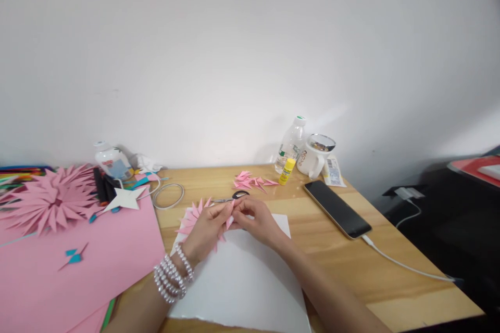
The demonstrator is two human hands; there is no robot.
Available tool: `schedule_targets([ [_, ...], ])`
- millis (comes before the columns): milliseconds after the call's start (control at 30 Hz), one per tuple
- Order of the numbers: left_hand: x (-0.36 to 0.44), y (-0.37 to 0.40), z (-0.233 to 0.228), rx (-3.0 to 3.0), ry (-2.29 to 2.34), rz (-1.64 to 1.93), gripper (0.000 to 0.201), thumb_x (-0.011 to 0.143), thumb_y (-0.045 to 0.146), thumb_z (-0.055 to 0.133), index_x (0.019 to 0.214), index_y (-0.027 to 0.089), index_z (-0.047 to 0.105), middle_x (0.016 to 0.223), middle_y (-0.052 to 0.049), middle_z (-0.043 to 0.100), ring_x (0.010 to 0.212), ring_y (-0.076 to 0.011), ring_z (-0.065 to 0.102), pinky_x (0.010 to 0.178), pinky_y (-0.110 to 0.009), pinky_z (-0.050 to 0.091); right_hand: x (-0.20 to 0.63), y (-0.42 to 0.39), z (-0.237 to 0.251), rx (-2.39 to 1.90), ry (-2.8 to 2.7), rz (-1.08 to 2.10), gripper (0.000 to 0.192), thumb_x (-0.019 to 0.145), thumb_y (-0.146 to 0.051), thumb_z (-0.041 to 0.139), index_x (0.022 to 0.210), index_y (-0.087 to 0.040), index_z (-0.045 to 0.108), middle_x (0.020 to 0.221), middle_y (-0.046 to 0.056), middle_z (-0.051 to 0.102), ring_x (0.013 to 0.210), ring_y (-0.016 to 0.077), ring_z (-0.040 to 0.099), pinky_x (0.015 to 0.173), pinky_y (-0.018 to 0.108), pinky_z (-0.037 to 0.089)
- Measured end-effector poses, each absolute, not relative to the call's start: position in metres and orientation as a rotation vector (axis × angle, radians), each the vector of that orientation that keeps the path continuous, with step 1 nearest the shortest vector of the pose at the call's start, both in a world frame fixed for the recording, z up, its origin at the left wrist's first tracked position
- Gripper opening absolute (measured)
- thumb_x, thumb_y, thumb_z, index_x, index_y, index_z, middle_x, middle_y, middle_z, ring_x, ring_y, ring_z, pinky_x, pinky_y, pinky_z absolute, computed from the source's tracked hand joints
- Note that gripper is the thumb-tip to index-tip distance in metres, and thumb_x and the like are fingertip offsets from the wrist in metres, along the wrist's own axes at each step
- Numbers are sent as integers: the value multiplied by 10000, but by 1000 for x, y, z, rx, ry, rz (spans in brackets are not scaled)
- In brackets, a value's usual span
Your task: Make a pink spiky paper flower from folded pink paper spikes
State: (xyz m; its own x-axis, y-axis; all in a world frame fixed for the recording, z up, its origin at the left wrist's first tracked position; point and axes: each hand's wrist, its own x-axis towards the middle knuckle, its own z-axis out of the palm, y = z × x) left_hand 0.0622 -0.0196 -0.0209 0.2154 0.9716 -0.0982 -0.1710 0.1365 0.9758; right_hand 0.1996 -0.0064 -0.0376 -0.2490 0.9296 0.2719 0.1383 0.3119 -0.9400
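Above a white sheet (246,276), my left hand (209,226) and my right hand (255,218) meet with fingertips pinched on a small folded pink paper piece (229,221). Beside and partly behind my left hand lies a spiky pink paper ornament (191,217); the hand hides part of it, and I cannot tell whether the small piece joins it. Scissors (240,194) with dark handles lie just beyond my fingers. Several loose pink folded pieces (250,181) rest farther back, near a yellow glue stick (287,171) standing upright.
At the back right stand a clear bottle (289,145) and a white mug (312,158). A phone (338,209) lies on the right, its white cable (406,265) trailing off. To the left are pink sheets (117,255), a large pink paper flower (54,200), a white paper star (125,197) and a coiled cable (169,196).
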Motion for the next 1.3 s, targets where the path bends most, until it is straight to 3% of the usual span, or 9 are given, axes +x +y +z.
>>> schedule_targets([
  [167, 61, -19, -20, 1089, 955, 973, 266, 706, 412, 615, 689, 156, 682, 460, 9, 539, 522, -133, 551, 509, -232, 466, 201, -7, -35, -1014, -1663, 1034, 173, 718, -163, 508, 546, -174, 498, 778, 40, 603, 690, 138, 550, 614, 257, 459],
  [533, 62, -22, -11, 1095, 856, 873, 334, 732, 377, 595, 1004, 188, 637, 581, -21, 623, 646, -193, 639, 364, -178, 381, 203, -4, -34, -1022, -1659, 1065, 176, 728, -194, 511, 554, -169, 506, 666, 5, 555, 621, 115, 526, 578, 228, 445],
  [600, 60, -22, -12, 1121, 818, 851, 373, 730, 321, 611, 1079, 191, 596, 672, -45, 652, 705, -202, 643, 402, -182, 411, 204, -3, -34, -1042, -1638, 1059, 168, 722, -198, 511, 557, -167, 507, 627, -9, 532, 583, 105, 509, 562, 223, 438],
  [700, 58, -22, -14, 1136, 729, 874, 444, 721, 253, 627, 1150, 188, 531, 883, -89, 663, 836, -214, 626, 597, -254, 495, 205, -3, -33, -1057, -1594, 1069, 139, 712, -208, 522, 580, -165, 529, 616, -13, 547, 566, 106, 519, 567, 229, 444],
  [833, 59, -22, -16, 1160, 827, 951, 321, 720, 254, 622, 1021, 163, 558, 1049, -113, 604, 872, -213, 616, 687, -308, 505, 206, -3, -31, -1044, -1565, 1094, 121, 714, -224, 537, 609, -166, 548, 614, -12, 571, 570, 115, 553, 571, 237, 463],
  [1067, 59, -19, -17, 1232, 979, 1020, 216, 682, 263, 646, 853, 139, 599, 904, -76, 636, 765, -181, 618, 634, -296, 515, 208, 0, -37, -1004, -1545, 1141, 75, 689, -232, 590, 661, -166, 569, 662, 3, 605, 612, 129, 580, 617, 263, 480],
  [1167, 59, -16, -18, 1278, 1110, 1051, 186, 637, 251, 681, 768, 132, 621, 751, -43, 648, 600, -146, 605, 543, -258, 498, 209, 0, -38, -1003, -1520, 1147, 75, 664, -222, 610, 659, -164, 562, 676, 3, 605, 622, 130, 580, 634, 269, 476],
  [1300, 59, -16, -17, 1277, 1190, 1069, 133, 634, 234, 683, 684, 133, 612, 603, -16, 624, 504, -142, 595, 479, -233, 459, 208, -1, -34, -1039, -1504, 1185, 118, 693, -258, 596, 643, -155, 568, 628, -4, 583, 561, 110, 540, 563, 239, 442],
])
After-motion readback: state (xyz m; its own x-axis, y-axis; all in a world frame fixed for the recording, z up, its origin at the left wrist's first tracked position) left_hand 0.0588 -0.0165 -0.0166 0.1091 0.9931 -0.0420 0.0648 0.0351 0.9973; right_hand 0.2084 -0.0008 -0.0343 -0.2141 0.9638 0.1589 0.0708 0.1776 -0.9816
